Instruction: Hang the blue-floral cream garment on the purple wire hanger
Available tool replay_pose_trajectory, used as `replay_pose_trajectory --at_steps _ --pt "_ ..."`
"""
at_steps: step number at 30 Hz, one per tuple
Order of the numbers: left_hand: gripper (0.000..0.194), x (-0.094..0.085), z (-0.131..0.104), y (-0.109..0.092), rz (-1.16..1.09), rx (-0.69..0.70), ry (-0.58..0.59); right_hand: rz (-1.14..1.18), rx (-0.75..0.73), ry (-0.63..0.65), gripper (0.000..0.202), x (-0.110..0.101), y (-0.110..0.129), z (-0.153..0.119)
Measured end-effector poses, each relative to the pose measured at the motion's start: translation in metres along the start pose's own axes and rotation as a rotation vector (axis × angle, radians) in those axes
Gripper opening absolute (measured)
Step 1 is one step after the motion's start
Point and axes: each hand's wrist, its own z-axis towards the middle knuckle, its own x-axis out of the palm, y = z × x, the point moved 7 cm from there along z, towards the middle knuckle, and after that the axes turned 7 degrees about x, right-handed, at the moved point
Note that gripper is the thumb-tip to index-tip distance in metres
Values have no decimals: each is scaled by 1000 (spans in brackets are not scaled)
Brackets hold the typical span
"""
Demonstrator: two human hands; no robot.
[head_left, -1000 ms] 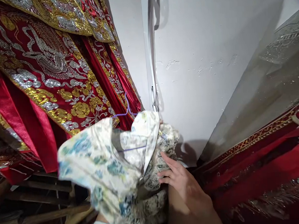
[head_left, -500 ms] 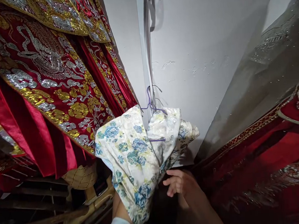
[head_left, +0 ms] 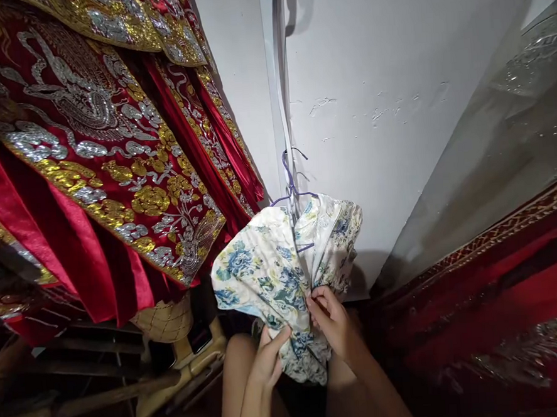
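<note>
"What does the person have in their hands?"

"A white cloth garment (head_left: pixel 267 266) printed with blue, green and yellow flowers, in the middle of the scene. It sits on a thin purple hanger (head_left: pixel 291 185), whose hook points to the far side. The garment's near end shows between the person's bare legs (head_left: pixel 240 355)."

"How does each hand grip it?"

"The left hand (head_left: pixel 271 353) holds the near left part, thumb on top and fingers partly hidden by cloth. The right hand (head_left: pixel 330 318) pinches the front edge narrowly, thumb against fingertips, at the near end of the neck opening."

"Is the hanger hooked onto anything?"

"I can't tell. A narrow white strip (head_left: pixel 278 76) runs right by the hook, along a white wall panel (head_left: pixel 374 165)."

"And around us?"

"On the left, a red satin cloth (head_left: pixel 110 162) covered in gold and silver embroidery; nearer, a pale wooden frame (head_left: pixel 189 371). On the right, a deep red fabric (head_left: pixel 528 281) with silvery beading, and farther off, a clear sheet (head_left: pixel 482 139) with sparkling patches."
</note>
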Motion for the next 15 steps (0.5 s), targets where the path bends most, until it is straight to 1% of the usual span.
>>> replay_pose_trajectory --at_steps 3,4,6,9,11,12,13,15 --pt "69 -8 -2 0 -19 -7 -42 1 40 -51 41 5 -18 2" --pt "71 -9 -1 -2 -22 -6 -59 -7 45 -43 41 8 -20 0" --pt "73 -8 -1 -4 -23 -8 -82 -3 35 16 39 16 -17 -6" --pt "72 -6 0 -7 -10 -22 -86 33 10 91 35 22 -5 -14" --pt "69 -9 3 -7 14 -28 -89 34 29 83 32 18 -1 -15" --pt "66 -13 6 -8 34 -18 -107 21 45 64 31 13 -1 -14" --pt "62 -19 9 -10 65 6 -147 -3 60 49 29 9 -2 -14" --pt "54 -37 16 -17 159 116 -299 -69 73 35 27 -1 -4 -13"
